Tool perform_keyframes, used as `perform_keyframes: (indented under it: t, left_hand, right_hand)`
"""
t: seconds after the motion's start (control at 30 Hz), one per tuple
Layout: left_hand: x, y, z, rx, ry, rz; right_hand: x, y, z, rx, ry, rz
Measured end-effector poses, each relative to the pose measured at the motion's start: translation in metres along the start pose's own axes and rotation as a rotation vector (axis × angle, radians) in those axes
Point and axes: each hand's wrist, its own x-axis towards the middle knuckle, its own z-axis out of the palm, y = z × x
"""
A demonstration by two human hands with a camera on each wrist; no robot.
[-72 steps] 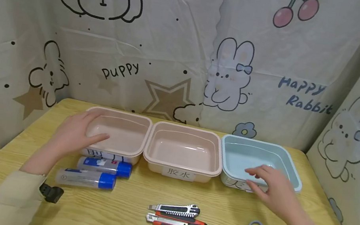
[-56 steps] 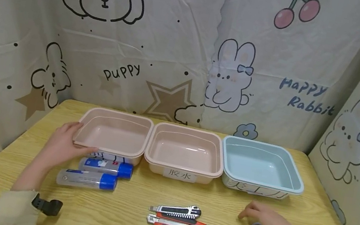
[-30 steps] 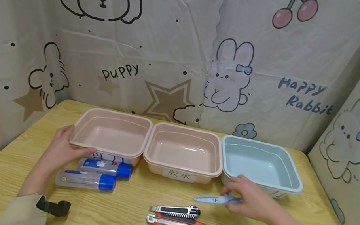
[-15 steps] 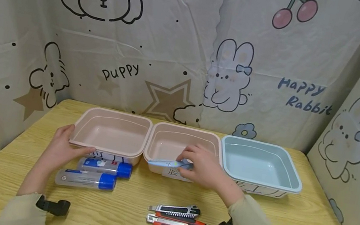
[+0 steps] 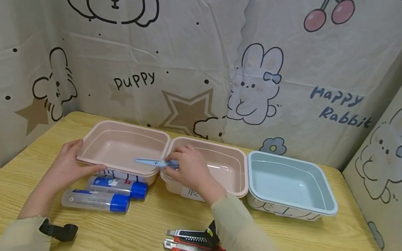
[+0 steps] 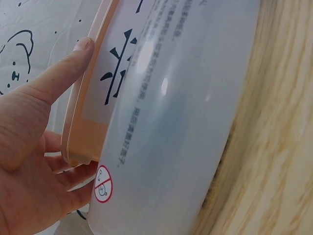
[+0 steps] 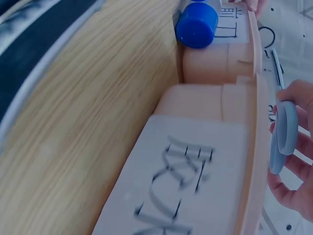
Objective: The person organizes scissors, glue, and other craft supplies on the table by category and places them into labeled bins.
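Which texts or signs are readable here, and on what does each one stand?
"puppy": white cartoon-printed cloth backdrop
"Happy Rabbit": same backdrop
"剪刀": left pink plastic bin, partly hidden
"胶": middle pink plastic bin; next character unclear
"美工刀": blue plastic bin, partly hidden
"0-3", red prohibition sign: nearer clear blue-capped plastic bottle
Other bottle print: too blurred

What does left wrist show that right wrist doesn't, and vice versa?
Only left wrist: the red warning sign and small print on a bottle.

Only right wrist: the right hand holding the scissors, the middle bin with its label, and a blue cap.

Both: the left bin, the left hand (just a bit in right wrist), the wooden table and the patterned cloth.
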Motion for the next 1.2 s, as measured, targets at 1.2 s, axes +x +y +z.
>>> perform_keyframes:
  t: [1.2]
  left_hand:
    - [0.001, -0.003, 0.001, 0.004, 0.021, 0.012]
  right_hand:
    - [0.065, -0.055, 0.044, 0.027, -0.153, 0.166]
